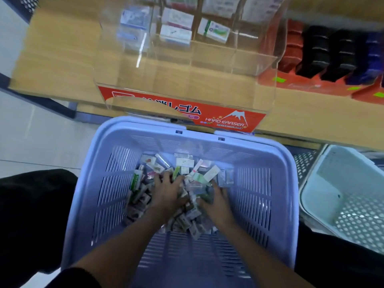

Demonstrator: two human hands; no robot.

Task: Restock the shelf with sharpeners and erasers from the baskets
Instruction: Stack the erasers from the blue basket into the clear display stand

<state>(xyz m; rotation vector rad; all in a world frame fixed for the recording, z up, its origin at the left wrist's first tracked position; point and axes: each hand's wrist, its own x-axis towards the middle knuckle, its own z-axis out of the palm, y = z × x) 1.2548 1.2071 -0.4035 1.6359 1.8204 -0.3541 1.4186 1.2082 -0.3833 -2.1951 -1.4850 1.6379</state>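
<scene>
Far L: a dark trouser leg (31,215) beside the lavender basket (83,194), which stands on the floor just in front of the wooden shelf (52,48). On the shelf, behind the basket, is a clear acrylic bin (268,65) w/ a red "HARD ERASER" label (228,119). A few boxed erasers (176,28) sit in its rear sections.

The basket's bottom holds a heap of small packs (185,163). They're too blurred to sort erasers from sharpeners.

L hand (168,192) lies palm down on the heap, fingertips sunk among the packs. R hand (218,202) is just beside it, fingers buried too. Can't tell if either has hold of a pack.

Far R: a white basket (311,194) near the lavender 1. Above it on the shelf are red, black & blue packs (315,48) in rows.
</scene>
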